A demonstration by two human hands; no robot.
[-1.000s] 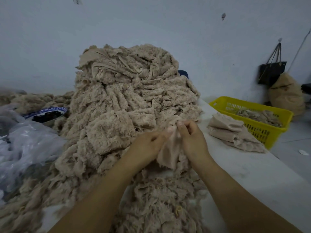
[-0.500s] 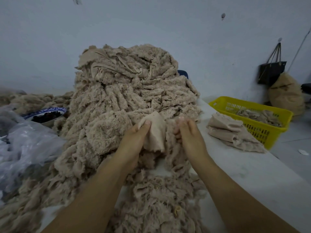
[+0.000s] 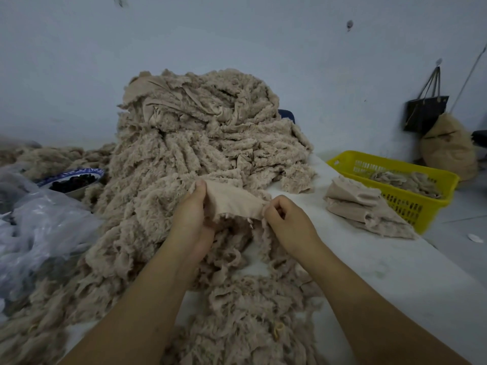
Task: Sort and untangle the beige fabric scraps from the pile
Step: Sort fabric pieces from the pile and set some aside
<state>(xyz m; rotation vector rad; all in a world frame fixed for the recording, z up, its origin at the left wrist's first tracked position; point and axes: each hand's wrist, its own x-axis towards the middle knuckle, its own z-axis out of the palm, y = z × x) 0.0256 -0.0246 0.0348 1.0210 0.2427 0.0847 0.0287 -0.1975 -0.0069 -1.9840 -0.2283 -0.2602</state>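
A tall pile of beige fleecy fabric scraps (image 3: 200, 143) fills the middle of the white table (image 3: 382, 272) and spills toward me. In front of it I hold one beige scrap (image 3: 232, 201) stretched flat between both hands. My left hand (image 3: 192, 214) pinches its left edge with the thumb on top. Curled fingers of my right hand (image 3: 284, 219) grip its right edge. A small stack of flattened scraps (image 3: 361, 206) lies on the table to the right.
A yellow plastic basket (image 3: 411, 204) with several scraps stands at the table's right edge. A clear plastic bag (image 3: 39, 233) and a blue-rimmed bowl (image 3: 71, 177) sit at the left. A black bag (image 3: 424, 111) and a tan sack (image 3: 448, 148) are by the wall.
My hands have drawn apart, and the scrap that hung bunched between them is now spread flat and taut. The right hand has moved right and down.
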